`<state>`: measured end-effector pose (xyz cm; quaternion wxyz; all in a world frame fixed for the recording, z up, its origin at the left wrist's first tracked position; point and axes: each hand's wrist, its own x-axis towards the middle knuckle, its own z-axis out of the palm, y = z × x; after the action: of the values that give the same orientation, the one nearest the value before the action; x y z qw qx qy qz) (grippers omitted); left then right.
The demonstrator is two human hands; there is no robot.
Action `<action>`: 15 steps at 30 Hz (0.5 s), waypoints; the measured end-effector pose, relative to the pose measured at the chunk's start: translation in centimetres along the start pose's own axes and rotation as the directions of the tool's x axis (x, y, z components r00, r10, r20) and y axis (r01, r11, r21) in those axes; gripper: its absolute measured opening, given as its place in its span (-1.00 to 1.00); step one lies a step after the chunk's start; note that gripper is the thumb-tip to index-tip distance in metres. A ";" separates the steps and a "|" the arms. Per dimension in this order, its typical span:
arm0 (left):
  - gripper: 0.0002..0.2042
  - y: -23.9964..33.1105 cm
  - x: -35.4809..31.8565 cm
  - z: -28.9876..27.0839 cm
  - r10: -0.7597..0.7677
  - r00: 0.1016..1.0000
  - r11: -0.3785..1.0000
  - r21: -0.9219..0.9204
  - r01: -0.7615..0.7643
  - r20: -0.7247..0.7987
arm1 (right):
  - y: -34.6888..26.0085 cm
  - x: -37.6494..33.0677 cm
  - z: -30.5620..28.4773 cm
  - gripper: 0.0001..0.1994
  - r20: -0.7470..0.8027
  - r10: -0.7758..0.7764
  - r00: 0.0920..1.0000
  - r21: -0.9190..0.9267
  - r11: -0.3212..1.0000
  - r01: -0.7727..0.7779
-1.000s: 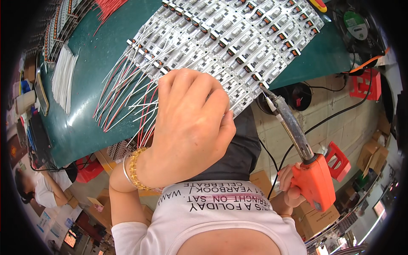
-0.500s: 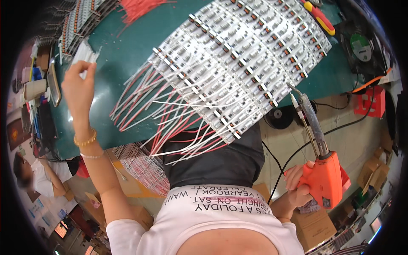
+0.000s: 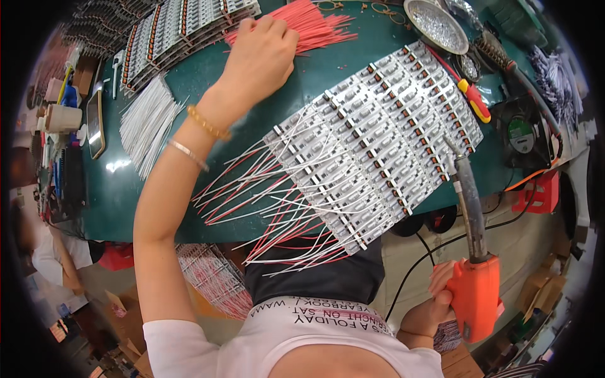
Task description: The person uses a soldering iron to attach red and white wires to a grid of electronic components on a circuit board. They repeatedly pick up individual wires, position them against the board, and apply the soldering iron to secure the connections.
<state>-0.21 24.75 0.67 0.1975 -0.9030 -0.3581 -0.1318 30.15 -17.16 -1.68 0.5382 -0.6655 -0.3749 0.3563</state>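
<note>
My left hand point(image 3: 261, 60) reaches to a pile of cut red wires point(image 3: 309, 26) at the far side, its fingers closed down onto them; the fingertips are partly hidden. My right hand point(image 3: 441, 293) grips the orange handle of a soldering gun point(image 3: 477, 296). Its long metal barrel points up and away, and the tip is over the right part of a panel of silvery circuit boards point(image 3: 378, 138). White and red wires point(image 3: 277, 208) stick out from the panel's left and near edges. A bundle of cut white wires point(image 3: 150, 126) lies left of my left forearm.
Stacked board panels point(image 3: 183, 38) lie at the far left, near a phone point(image 3: 95, 125). A screwdriver point(image 3: 474, 99), a dish of metal bits point(image 3: 436, 25) and a black fan point(image 3: 522, 135) are on the right. A black cable point(image 3: 409, 264) hangs below the table point(image 3: 107, 208).
My left hand has moved from the white wires rightward and away to the red pile. The soldering gun's tip has come over the panel. The view has shifted.
</note>
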 end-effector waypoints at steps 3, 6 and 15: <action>-0.88 -0.3 1.7 1.0 0.049 0.999 0.998 -0.033 -0.049 -0.016 | -2.1 2.4 3.1 -0.60 0.071 -0.274 0.959 -0.158 0.946 0.282; -0.90 -1.0 1.2 1.4 0.003 0.996 0.995 -0.100 -0.013 -0.094 | -2.8 3.7 5.4 -0.55 0.140 -0.394 0.908 -0.224 0.881 0.416; -0.89 -3.4 1.6 -3.8 -0.069 0.998 0.981 -0.179 0.068 -0.005 | -3.4 5.0 5.9 -0.48 0.244 -0.300 0.922 -0.189 0.918 0.348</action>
<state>-1.83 26.30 5.52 0.1128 -0.9035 -0.3746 -0.1751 26.86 -9.63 0.30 0.4668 -0.6100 -0.5737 0.2844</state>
